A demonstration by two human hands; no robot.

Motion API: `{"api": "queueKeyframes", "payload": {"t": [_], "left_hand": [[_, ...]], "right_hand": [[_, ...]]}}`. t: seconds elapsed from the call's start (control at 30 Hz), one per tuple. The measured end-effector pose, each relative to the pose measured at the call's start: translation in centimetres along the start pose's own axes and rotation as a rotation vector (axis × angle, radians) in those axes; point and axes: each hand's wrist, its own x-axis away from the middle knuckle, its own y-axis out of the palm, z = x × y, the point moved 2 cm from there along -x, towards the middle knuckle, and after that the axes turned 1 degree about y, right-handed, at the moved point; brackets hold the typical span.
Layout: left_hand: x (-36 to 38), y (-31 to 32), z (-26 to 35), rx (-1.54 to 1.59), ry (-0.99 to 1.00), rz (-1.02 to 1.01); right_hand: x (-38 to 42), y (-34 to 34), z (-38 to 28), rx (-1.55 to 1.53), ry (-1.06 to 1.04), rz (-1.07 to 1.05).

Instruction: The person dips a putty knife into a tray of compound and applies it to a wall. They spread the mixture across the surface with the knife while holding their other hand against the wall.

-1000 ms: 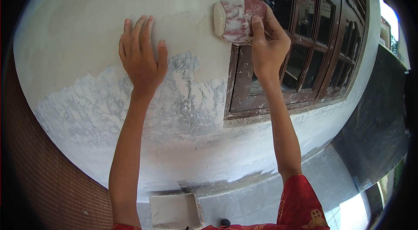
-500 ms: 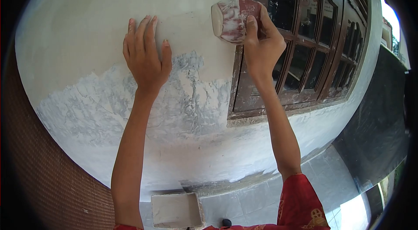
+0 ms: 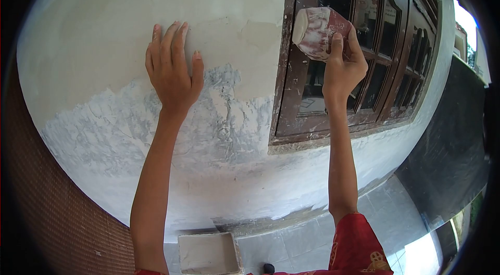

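My left hand (image 3: 173, 69) lies flat with fingers spread on a plastered wall (image 3: 104, 25), at the edge of a grey patchy area. My right hand (image 3: 341, 64) grips a red sanding block (image 3: 316, 26) dusted with white. The block is held up in front of the dark wooden window frame (image 3: 291, 93), to the right of the wall's plastered edge. I cannot tell whether the block touches the frame.
The brown window (image 3: 385, 41) with several glass panes runs to the right. A square white tray (image 3: 208, 253) sits on the tiled floor (image 3: 375, 218) below the wall. A woven mat surface (image 3: 57, 212) lies at lower left.
My right hand has carried the sanding block rightward, off the plaster beside the frame and over the window frame. My left hand stays flat on the wall.
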Motion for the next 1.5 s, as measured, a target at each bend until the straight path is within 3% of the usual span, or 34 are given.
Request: {"api": "queueKeyframes", "payload": {"t": [0.17, 0.23, 0.27, 0.37, 0.5, 0.7, 0.9, 1.03, 1.1, 1.27, 1.3, 1.4, 1.5], "left_hand": [[0.1, 0.1, 0.3, -0.025, 0.01, -0.023], [0.1, 0.0, 0.1, -0.023, 0.014, -0.01], [0.0, 0.0, 0.0, -0.027, 0.015, -0.009], [0.0, 0.2, 0.1, -0.021, 0.006, -0.014], [0.1, 0.1, 0.0, -0.015, 0.017, 0.002], [0.0, -0.1, 0.1, -0.008, 0.025, 0.005], [0.1, 0.0, 0.1, -0.018, 0.02, 0.005], [0.0, 0.1, 0.1, -0.023, 0.032, 0.014], [0.0, 0.1, 0.0, -0.028, 0.026, 0.01], [0.1, -0.1, 0.1, -0.012, 0.023, 0.006], [0.1, -0.1, 0.2, 0.0, 0.024, 0.006], [0.1, -0.1, 0.2, 0.011, 0.026, 0.008], [0.1, 0.0, 0.1, 0.007, 0.02, 0.0]], "right_hand": [[1.2, 1.8, 0.2, -0.036, -0.024, -0.117], [1.1, 1.6, 0.9, 0.085, -0.002, -0.126], [0.6, 0.9, 1.2, -0.024, 0.172, -0.097], [-1.2, -0.3, 3.0, -0.235, 0.146, -0.057], [-0.2, 2.2, 2.2, -0.113, 0.037, -0.19], [-1.8, 0.6, 3.2, -0.273, 0.22, -0.108], [-1.4, 1.5, 2.6, -0.031, 0.032, -0.15], [-1.4, 0.3, 1.7, -0.239, 0.097, -0.155], [0.4, 1.7, 0.7, -0.135, -0.044, -0.169], [0.0, 1.0, 2.2, 0.02, -0.056, -0.108], [-0.6, 0.2, 2.2, -0.052, 0.083, -0.099], [-1.3, -0.3, 1.7, -0.159, 0.094, -0.091], [0.1, 1.6, 0.7, -0.063, -0.035, -0.257]]}}
